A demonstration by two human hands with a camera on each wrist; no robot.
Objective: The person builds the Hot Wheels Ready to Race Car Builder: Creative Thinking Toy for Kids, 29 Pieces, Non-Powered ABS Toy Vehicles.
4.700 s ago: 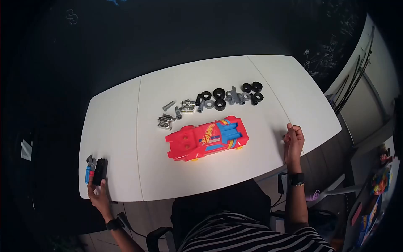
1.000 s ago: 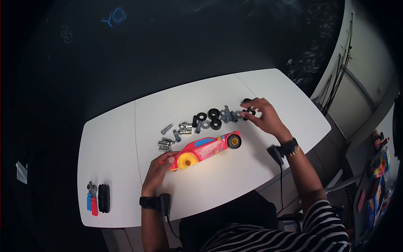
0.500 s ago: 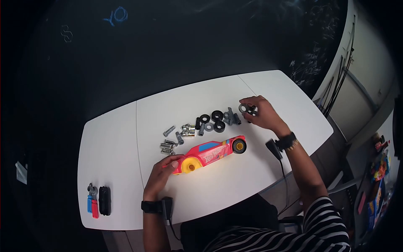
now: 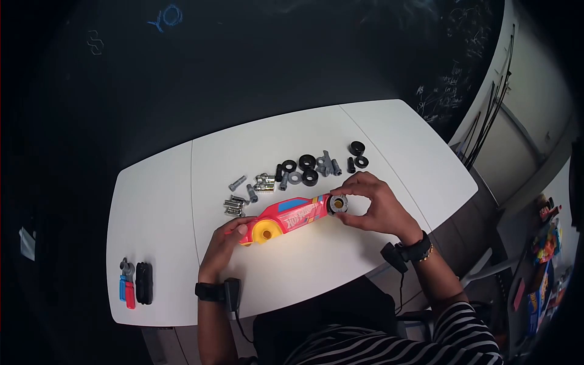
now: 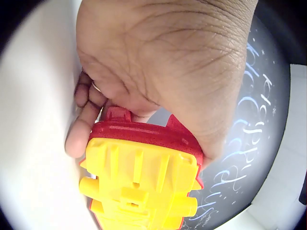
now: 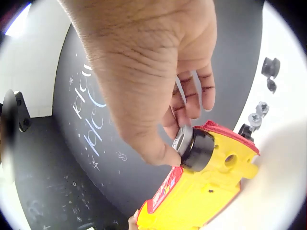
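A red toy car (image 4: 301,212) with blue windows is tipped so one side faces up; its yellow underside (image 5: 139,184) shows in the left wrist view. My left hand (image 4: 220,248) grips one end, beside the yellow wheel hub (image 4: 258,236) that has no tyre. At the far end, my right hand (image 4: 382,205) pinches a grey ring (image 6: 180,139) between thumb and fingers. It sits right against the outer face of a black tyre (image 6: 199,152) on the car.
Behind the car lie black tyres (image 4: 308,162), grey bolts (image 4: 238,183), grey rings (image 4: 295,178) and silver cylindrical parts (image 4: 235,205). Two tyres (image 4: 357,148) stand at the right. Blue and red-handled tools (image 4: 130,294) and a black case (image 4: 144,283) lie at the left edge.
My left hand has left the tools and black case for the car, now turned on its side. My right hand has picked up the grey ring at the right and brought it to the tyre.
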